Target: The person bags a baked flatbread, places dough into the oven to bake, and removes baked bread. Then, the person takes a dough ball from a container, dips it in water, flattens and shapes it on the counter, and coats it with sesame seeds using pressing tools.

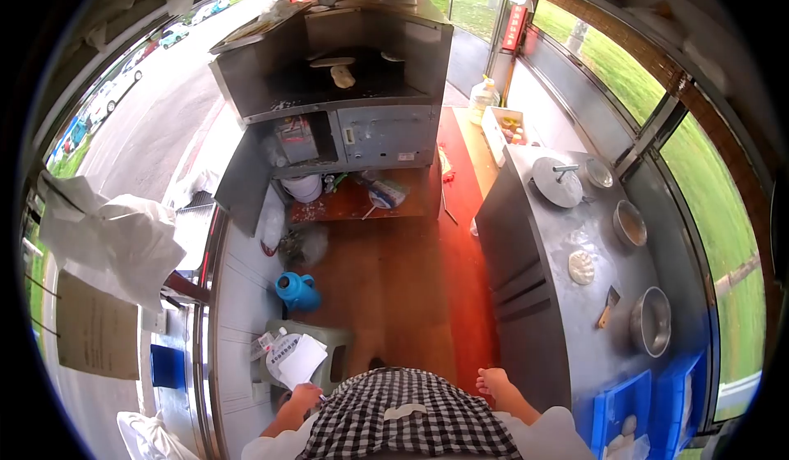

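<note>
My left hand is low beside the checked apron, with its fingers closed. A thin pale thing shows at its edge, too small to name. Just above it, white paper sheets lie on a green-grey stool. On the other side of the apron, my right hand hangs in the air with its fingers curled in, and I see nothing in it. The steel counter is nearest to it, apart from the hand. A flat round of dough and a scraper with a wooden handle lie on that counter.
Ahead stands a griddle cabinet with flatbreads inside and one lower door open. A blue thermos stands on the floor at left. The steel counter holds metal bowls and a round lid. Blue crates are at lower right.
</note>
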`<state>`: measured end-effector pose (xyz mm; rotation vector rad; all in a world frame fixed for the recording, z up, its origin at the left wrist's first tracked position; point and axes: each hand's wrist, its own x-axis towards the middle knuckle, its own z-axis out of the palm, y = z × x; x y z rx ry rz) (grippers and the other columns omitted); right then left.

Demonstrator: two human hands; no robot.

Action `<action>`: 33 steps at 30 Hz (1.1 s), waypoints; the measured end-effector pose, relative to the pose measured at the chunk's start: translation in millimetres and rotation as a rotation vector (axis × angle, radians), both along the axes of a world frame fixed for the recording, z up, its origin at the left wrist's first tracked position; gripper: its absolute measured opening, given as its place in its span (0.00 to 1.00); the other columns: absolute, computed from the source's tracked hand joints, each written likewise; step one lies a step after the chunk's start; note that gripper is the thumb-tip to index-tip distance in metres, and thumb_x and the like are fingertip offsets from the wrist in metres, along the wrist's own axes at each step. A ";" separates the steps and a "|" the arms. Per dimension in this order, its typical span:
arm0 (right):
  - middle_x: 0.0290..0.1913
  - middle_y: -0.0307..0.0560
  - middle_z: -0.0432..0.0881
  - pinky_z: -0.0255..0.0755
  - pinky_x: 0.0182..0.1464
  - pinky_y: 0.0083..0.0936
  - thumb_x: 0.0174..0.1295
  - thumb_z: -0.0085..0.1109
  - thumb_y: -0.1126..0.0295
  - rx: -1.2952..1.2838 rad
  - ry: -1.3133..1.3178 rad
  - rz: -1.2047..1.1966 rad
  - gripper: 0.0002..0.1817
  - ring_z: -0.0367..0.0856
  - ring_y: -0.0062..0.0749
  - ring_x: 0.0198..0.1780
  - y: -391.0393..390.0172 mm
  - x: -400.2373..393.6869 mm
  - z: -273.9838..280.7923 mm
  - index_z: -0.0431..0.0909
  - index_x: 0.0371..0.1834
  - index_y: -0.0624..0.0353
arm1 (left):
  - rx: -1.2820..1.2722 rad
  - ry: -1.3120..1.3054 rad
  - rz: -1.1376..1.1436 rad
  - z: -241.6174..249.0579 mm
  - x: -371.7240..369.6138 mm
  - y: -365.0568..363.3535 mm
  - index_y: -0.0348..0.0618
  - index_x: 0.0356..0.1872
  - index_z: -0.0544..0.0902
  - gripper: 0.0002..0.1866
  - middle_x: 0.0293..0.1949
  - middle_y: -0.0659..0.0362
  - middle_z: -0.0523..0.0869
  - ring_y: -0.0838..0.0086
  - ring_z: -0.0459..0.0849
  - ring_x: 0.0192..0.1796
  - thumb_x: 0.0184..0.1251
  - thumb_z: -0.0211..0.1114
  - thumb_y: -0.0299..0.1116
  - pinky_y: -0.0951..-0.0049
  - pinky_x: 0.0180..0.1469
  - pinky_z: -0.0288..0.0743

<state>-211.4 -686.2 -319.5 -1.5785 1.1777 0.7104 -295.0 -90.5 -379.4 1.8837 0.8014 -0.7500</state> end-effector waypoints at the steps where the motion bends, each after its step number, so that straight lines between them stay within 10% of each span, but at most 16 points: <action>1: 0.41 0.46 0.88 0.85 0.37 0.32 0.75 0.63 0.62 -0.003 0.002 -0.017 0.14 0.87 0.33 0.37 -1.8 -3.3 4.1 0.82 0.53 0.61 | 0.054 0.017 -0.015 20.1 25.1 -1.9 0.40 0.38 0.92 0.10 0.26 0.58 0.88 0.73 0.85 0.26 0.64 0.71 0.36 0.68 0.30 0.79; 8: 0.40 0.47 0.87 0.84 0.36 0.31 0.76 0.63 0.63 0.020 -0.062 -0.268 0.14 0.86 0.32 0.34 2.8 -31.1 5.5 0.81 0.54 0.62 | 0.129 -0.192 -0.222 19.7 169.5 12.3 0.42 0.37 0.94 0.12 0.31 0.54 0.92 0.74 0.90 0.33 0.63 0.71 0.40 0.66 0.39 0.82; 12: 0.42 0.55 0.88 0.82 0.37 0.39 0.79 0.58 0.62 0.267 -0.010 -0.333 0.20 0.88 0.48 0.38 -30.4 -68.6 -84.2 0.75 0.65 0.63 | 0.072 -0.270 -0.271 26.4 236.3 -12.4 0.43 0.36 0.93 0.12 0.30 0.55 0.92 0.73 0.90 0.34 0.63 0.71 0.40 0.67 0.39 0.82; 16: 0.51 0.68 0.89 0.84 0.45 0.44 0.79 0.57 0.62 0.093 -0.001 -0.201 0.25 0.90 0.60 0.48 -47.6 -56.3 -61.7 0.73 0.68 0.72 | 0.027 -0.162 -0.308 29.1 275.0 -71.4 0.43 0.37 0.93 0.11 0.28 0.58 0.91 0.73 0.88 0.32 0.63 0.72 0.40 0.67 0.39 0.82; 25: 0.27 0.39 0.78 0.76 0.27 0.30 0.74 0.65 0.63 0.188 -0.115 -0.509 0.12 0.79 0.28 0.28 -100.0 21.2 -48.5 0.77 0.34 0.54 | -0.127 -0.086 -0.408 38.6 348.9 -177.8 0.41 0.41 0.91 0.10 0.29 0.61 0.88 0.78 0.83 0.28 0.67 0.72 0.36 0.73 0.29 0.76; 28: 0.36 0.45 0.85 0.80 0.30 0.32 0.75 0.64 0.59 0.094 -0.118 -0.478 0.17 0.83 0.30 0.30 -107.4 48.1 -27.6 0.85 0.53 0.64 | -0.148 -0.056 -0.408 48.8 371.2 -191.8 0.39 0.44 0.91 0.11 0.31 0.62 0.89 0.79 0.84 0.30 0.68 0.71 0.35 0.76 0.29 0.76; 33: 0.41 0.47 0.88 0.83 0.35 0.30 0.74 0.65 0.58 0.065 -0.050 -0.466 0.20 0.86 0.31 0.33 -105.1 63.9 -6.1 0.84 0.56 0.66 | -0.235 0.041 -0.493 25.8 408.7 -188.8 0.40 0.43 0.90 0.09 0.32 0.63 0.88 0.80 0.84 0.32 0.69 0.69 0.33 0.77 0.30 0.76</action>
